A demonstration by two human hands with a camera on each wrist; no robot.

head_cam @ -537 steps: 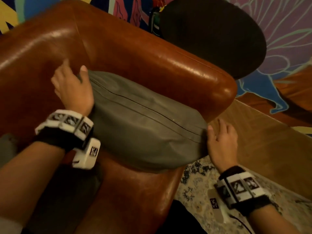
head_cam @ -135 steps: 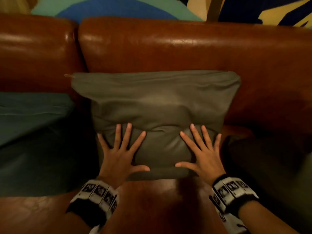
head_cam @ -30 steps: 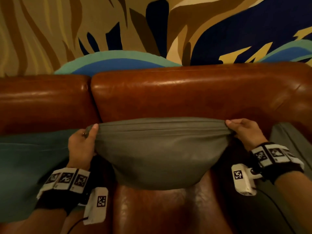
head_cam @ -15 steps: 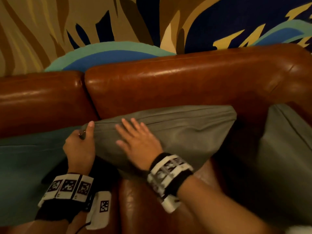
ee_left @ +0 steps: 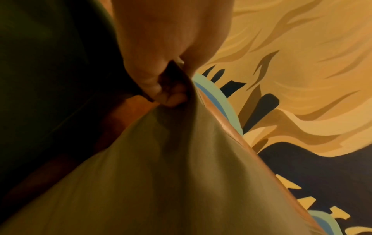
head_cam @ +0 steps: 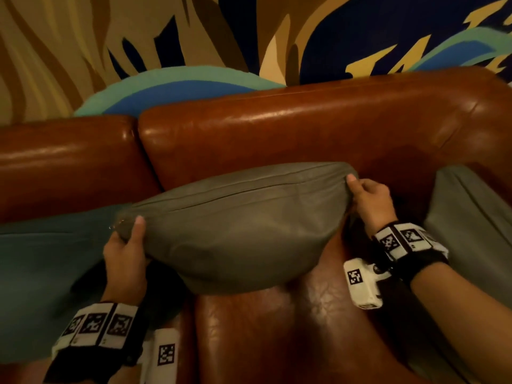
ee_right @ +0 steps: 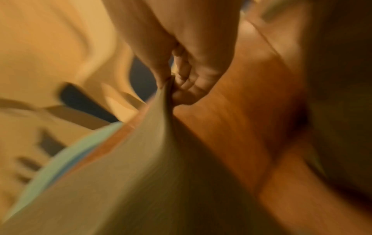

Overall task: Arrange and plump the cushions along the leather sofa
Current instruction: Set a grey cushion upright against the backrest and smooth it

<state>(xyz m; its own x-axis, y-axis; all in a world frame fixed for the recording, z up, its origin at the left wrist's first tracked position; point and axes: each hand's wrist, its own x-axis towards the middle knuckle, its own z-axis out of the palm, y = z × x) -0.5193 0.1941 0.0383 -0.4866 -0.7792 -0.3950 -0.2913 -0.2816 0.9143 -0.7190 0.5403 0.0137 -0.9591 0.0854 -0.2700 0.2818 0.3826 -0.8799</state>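
A grey-green cushion (head_cam: 238,225) hangs against the brown leather sofa back (head_cam: 277,134), sagging in the middle with its zip seam along the top. My left hand (head_cam: 127,245) pinches its top left corner, thumb over the front. My right hand (head_cam: 368,198) pinches its top right corner. In the left wrist view the fingers (ee_left: 161,89) fold round the cushion fabric (ee_left: 161,174). The right wrist view is blurred but shows the fingers (ee_right: 181,82) clamped on the cushion's edge (ee_right: 151,159).
A teal cushion (head_cam: 41,267) lies on the seat to the left. Another grey cushion (head_cam: 471,217) leans at the sofa's right end. The leather seat (head_cam: 277,342) is in front. A painted mural wall (head_cam: 194,37) rises behind the sofa.
Half a second ago my right hand lay flat on the cushion's front near the left. Now it has gone back to the top right corner and pinches it; the cushion hangs stretched between both hands.
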